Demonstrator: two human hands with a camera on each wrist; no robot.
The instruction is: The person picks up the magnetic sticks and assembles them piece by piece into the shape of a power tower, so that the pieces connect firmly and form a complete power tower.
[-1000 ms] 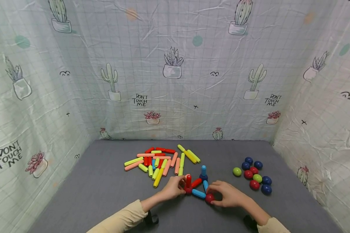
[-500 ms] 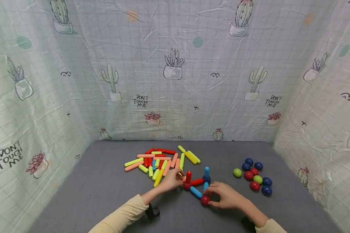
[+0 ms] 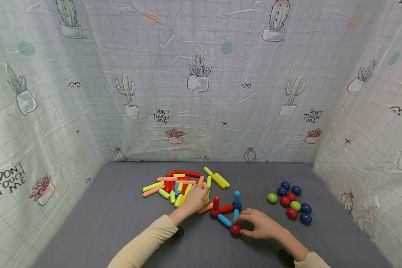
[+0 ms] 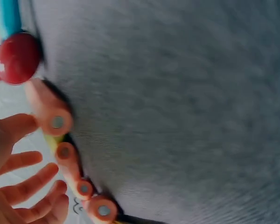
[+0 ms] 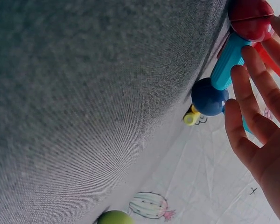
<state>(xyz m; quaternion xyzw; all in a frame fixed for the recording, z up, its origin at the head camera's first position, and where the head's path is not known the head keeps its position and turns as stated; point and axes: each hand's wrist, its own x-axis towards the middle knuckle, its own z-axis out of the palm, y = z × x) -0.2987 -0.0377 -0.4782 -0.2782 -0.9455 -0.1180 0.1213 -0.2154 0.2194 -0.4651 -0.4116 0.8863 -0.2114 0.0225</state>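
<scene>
A magnetic-looking triangle lies on the table: a left red ball [image 3: 214,213], a near red ball [image 3: 235,230] and a dark blue ball [image 3: 236,206], joined by a red stick [image 3: 226,209] and two light blue sticks [image 3: 225,220]. An upright red stick [image 3: 216,202] and an upright blue stick [image 3: 237,197] top two balls. My right hand [image 3: 259,224] pinches the near red ball between thumb and finger. A salmon stick [image 4: 49,108] reaches from the left red ball toward my left hand [image 3: 196,199]. That hand's fingers are spread beside more salmon sticks, with the thumb at the first one's end.
Behind my left hand lies a pile of yellow, red, blue and salmon sticks [image 3: 169,186]. Two yellow sticks [image 3: 217,180] lie farther back. Several loose balls [image 3: 292,213], blue, red and green, sit to the right. A patterned curtain [image 3: 201,111] surrounds the grey table [image 3: 97,223].
The triangle has turned, its near ball shifting left and its blue ball right. My left hand has left the red ball for the stick pile, exposing a salmon stick at that ball.
</scene>
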